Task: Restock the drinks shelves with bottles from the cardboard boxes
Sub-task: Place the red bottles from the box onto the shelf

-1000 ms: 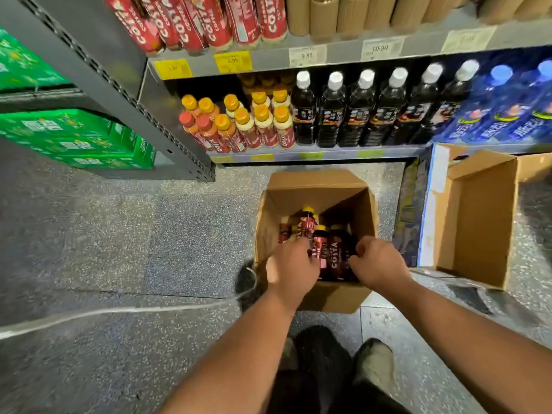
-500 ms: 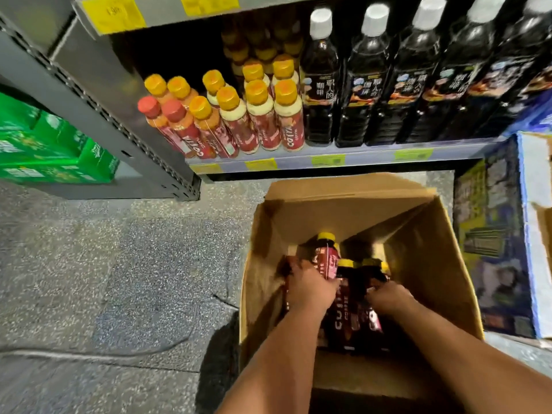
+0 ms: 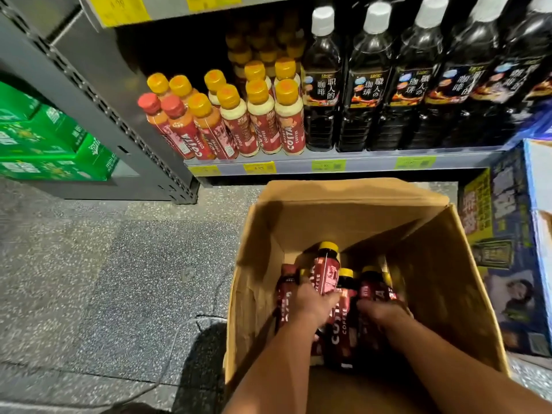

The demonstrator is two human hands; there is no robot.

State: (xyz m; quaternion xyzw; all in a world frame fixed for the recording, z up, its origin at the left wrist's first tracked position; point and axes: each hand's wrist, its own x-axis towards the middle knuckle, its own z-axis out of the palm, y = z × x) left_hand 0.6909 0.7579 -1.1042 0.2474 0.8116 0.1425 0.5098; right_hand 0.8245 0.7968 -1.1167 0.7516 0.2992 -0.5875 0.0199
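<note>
We see soft overhead light lying evenly on the floor (image 3: 119, 279), while the back of the shelf (image 3: 373, 163) falls dark. White glints sit on the tall dark bottles (image 3: 367, 100). The cardboard box (image 3: 343, 210) is dim inside, and the left hand (image 3: 310, 303) and right hand (image 3: 380, 312) look smeared, perhaps by motion. The shelf upright (image 3: 89, 94) bows near the edge.

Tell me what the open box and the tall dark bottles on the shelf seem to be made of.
The box: matte brown cardboard, by its creased flaps. The tall dark bottles: likely clear glossy plastic; highlights shine on the see-through shoulders above dark liquid.
</note>
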